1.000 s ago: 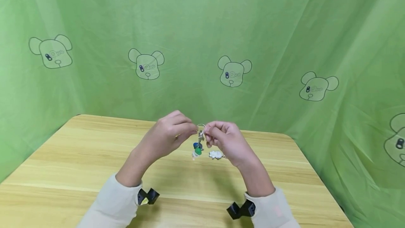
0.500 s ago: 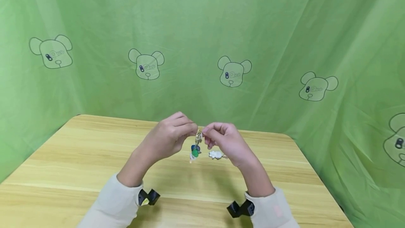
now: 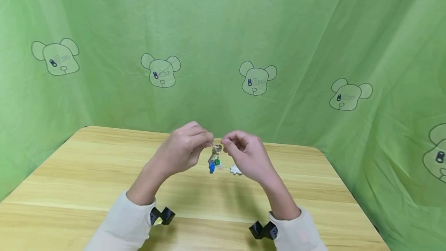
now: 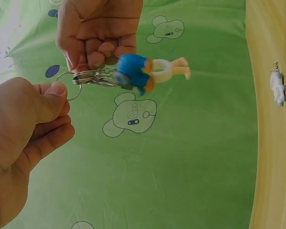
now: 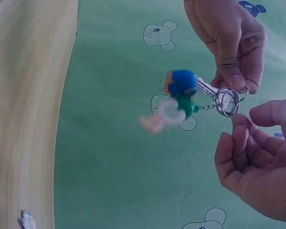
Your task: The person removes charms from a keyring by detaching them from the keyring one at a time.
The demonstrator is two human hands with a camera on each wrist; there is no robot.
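Green curtain [image 3: 209, 14] across the whole background, bear-head outlines [image 3: 162, 69] printed in a row, folds at far right. Below it, pale wood-grain surface [image 3: 80, 177] with rounded far corners. Forearms in from near edge: light sleeves [image 3: 120, 220], black wrist mounts [image 3: 168, 216] at both cuffs.

Left hand [image 3: 184, 146]: pinches thin metal key ring [image 4: 80, 90] by its edge, thumb against fingers. Key ring up in the air, above far half of surface, between both hands. Hanging off it: cluster of smaller metal rings [image 5: 237, 108], at least one silver key [image 5: 207, 87], short chain, several charms. Blue-and-orange charm [image 4: 132, 69], green charm [image 5: 185, 106], white-and-peach charm [image 4: 164, 76] with leg-like ends. In head view: blue at left, green just right of it, pale one beside and partly behind. Blurred in right wrist view; exact shapes, can't tell.

Right hand [image 3: 249, 156]: just beside metal cluster. Fingers half curled, narrow gap between thumb and index. Index tip right at smaller rings; touching or just short, can't tell.

White figurine charm [image 3: 235, 170]: lying on surface, apart from held bunch, partly hidden by right hand in head view. Short chain at one end, per left wrist view. Cut off at bottom edge in right wrist view.
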